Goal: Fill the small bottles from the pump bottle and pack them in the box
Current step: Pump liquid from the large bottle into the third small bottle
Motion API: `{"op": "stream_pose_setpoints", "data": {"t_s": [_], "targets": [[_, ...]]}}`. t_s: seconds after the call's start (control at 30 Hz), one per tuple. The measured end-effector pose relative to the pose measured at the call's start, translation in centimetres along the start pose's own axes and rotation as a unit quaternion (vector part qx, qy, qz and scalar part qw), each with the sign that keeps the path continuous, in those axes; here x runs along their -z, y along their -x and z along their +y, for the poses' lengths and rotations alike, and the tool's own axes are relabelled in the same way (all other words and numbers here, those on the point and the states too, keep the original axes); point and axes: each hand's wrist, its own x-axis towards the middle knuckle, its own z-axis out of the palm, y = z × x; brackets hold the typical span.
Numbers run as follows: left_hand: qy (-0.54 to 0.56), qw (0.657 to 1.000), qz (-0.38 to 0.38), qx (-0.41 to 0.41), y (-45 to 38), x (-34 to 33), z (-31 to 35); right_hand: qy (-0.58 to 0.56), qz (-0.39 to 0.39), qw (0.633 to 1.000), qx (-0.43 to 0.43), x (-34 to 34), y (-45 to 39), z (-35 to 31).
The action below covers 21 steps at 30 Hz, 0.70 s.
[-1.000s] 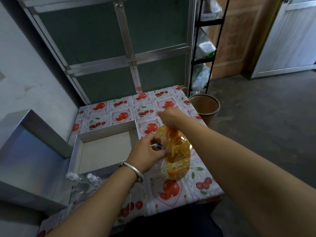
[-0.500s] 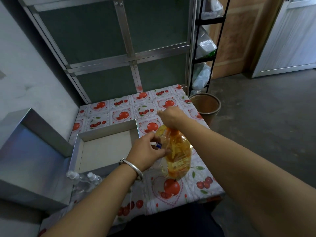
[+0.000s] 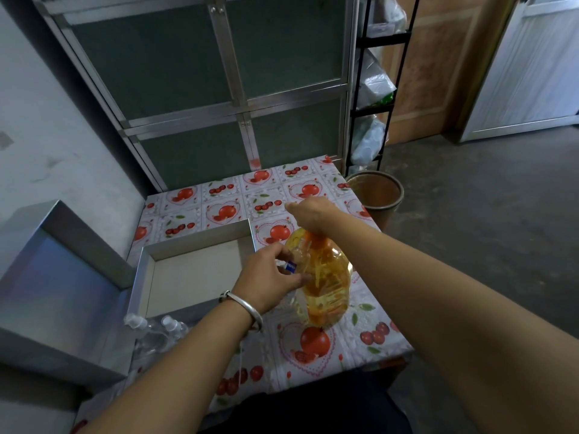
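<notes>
A large clear pump bottle (image 3: 327, 283) of amber liquid stands on the fruit-patterned table. My right hand (image 3: 313, 214) sits on its top, covering the pump head, fingers curled over it. My left hand (image 3: 269, 278) holds a small clear bottle (image 3: 297, 266) with a blue label against the big bottle's left side. The silver box (image 3: 141, 277) lies open just left of my left hand, its inside bare. Two small clear bottles (image 3: 153, 332) with white caps lie in front of the box.
The box's silver lid (image 3: 59, 296) leans at the far left. A brown round bin (image 3: 376, 195) stands on the floor past the table's right corner. A black rack (image 3: 379, 89) with plastic bags stands behind it, next to a metal-framed partition.
The view has shifted slightly. Both hands stay at the pump bottle; my left hand's fingers have adjusted a little round the small bottle.
</notes>
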Motion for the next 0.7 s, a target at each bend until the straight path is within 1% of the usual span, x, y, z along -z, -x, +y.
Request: {"op": "stream_pose_setpoints", "data": {"t_s": [0.07, 0.13, 0.2, 0.23, 0.33, 0.4, 0.47, 0.5, 0.53, 0.63, 0.7], "targets": [[0.005, 1.0, 0.0, 0.004, -0.1, 0.0, 0.1, -0.005, -0.018, 1.0, -0.004, 0.5, 0.3, -0.4], [0.004, 1.0, 0.001, 0.005, -0.2, 0.1, 0.3, -0.024, 0.003, 1.0, 0.003, 0.6, 0.0, -0.5], [0.001, 1.0, 0.001, 0.006, -0.5, 0.0, 0.4, 0.013, 0.026, 0.999, 0.02, 0.3, -0.2, -0.4], [-0.001, 1.0, -0.001, 0.008, -0.5, -0.1, 0.5, 0.032, 0.027, 0.999, 0.012, 0.0, -0.4, -0.2], [-0.005, 1.0, -0.006, 0.007, -0.5, -0.1, 0.5, -0.019, 0.048, 0.999, -0.013, -0.4, -0.1, 0.0], [-0.003, 1.0, -0.01, 0.007, -0.5, 0.0, 0.5, -0.024, 0.021, 0.999, -0.027, -0.1, 0.2, -0.5], [-0.004, 1.0, -0.011, 0.008, -0.5, 0.1, 0.6, -0.045, -0.003, 0.999, -0.02, 0.6, 0.5, -0.8], [-0.006, 1.0, -0.01, 0.007, -0.5, 0.2, 0.6, -0.046, -0.024, 0.998, -0.018, 0.8, 0.6, -0.9], [-0.007, 1.0, -0.01, 0.006, -0.5, 0.2, 0.7, -0.034, -0.028, 0.999, -0.009, 0.9, 0.4, -0.7], [-0.01, 1.0, -0.01, 0.004, -0.6, 0.0, 0.5, 0.021, 0.036, 0.999, 0.012, 0.1, 0.0, -0.3], [-0.012, 1.0, -0.015, 0.006, -0.5, 0.0, 0.3, 0.0, 0.057, 0.998, -0.002, -0.4, -0.2, 0.0]]}}
